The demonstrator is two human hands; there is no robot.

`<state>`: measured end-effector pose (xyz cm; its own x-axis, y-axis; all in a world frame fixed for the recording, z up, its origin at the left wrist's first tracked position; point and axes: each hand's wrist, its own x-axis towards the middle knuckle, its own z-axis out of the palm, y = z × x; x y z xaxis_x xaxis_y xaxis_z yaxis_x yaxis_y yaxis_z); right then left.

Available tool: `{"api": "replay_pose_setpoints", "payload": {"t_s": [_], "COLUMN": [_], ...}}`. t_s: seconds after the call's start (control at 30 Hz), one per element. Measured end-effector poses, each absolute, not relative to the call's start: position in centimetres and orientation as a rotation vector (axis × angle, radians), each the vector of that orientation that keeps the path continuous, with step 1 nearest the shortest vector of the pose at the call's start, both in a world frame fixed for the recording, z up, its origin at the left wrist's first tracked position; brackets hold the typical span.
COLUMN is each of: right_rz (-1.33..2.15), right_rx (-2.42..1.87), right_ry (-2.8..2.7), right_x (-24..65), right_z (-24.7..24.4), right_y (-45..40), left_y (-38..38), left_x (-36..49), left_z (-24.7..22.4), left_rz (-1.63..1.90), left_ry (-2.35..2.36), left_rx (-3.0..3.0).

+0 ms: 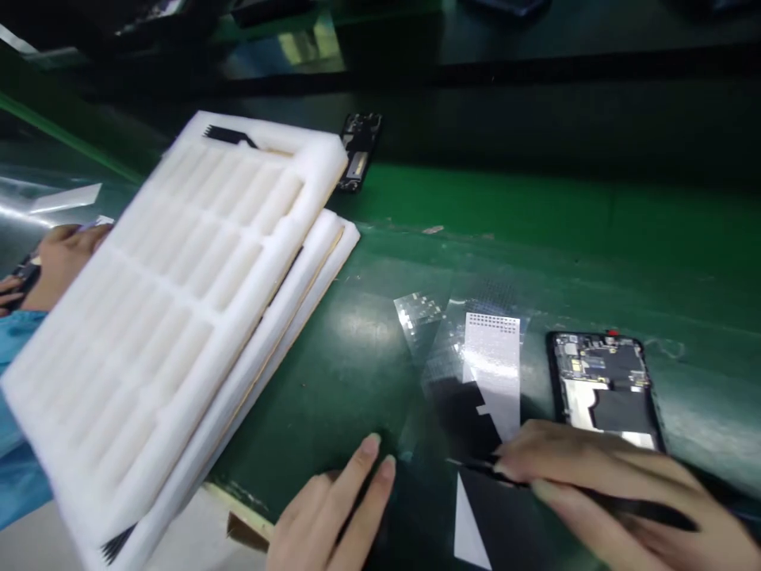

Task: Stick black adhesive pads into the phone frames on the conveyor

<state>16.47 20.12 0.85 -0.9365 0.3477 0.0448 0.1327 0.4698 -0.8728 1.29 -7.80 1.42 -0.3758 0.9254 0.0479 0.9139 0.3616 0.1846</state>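
Observation:
My right hand (600, 492) is shut on a pair of black tweezers (630, 500), whose tips rest near a clear film sheet (476, 357) bearing black and white adhesive pieces. A smartphone (600, 381) lies just beyond that hand, face down with its circuit board and metal shielding exposed. Its lower end is hidden behind my fingers. My left hand (333, 507) sits at the bottom edge of the view, fingers apart and holding nothing, beside the film's lower edge.
Stacked white foam trays (178, 285) with ribbed slots fill the left side on the green mat (476, 198). A second phone frame (360, 151) lies behind them. A co-worker's hand (59, 266) and blue sleeve (17, 396) show at the far left edge.

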Motion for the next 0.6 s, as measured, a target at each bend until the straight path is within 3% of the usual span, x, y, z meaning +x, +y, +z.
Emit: {"api": "replay_pose_setpoints", "payload": {"t_s": [0.17, 0.6], "right_rz": [1.556, 1.706], "right_rx": [-0.286, -0.210], "right_ry": [-2.526, -2.506], "right_x": [13.4, 13.4], "right_z": [1.0, 0.1], "right_y": [17.6, 17.7], "left_y": [-6.0, -5.2], "left_x": [0.6, 0.6], "left_z": [2.0, 1.3], "left_rz": [-0.001, -0.141], "left_ry": [2.309, 2.315], "left_rx": [2.075, 2.120]}}
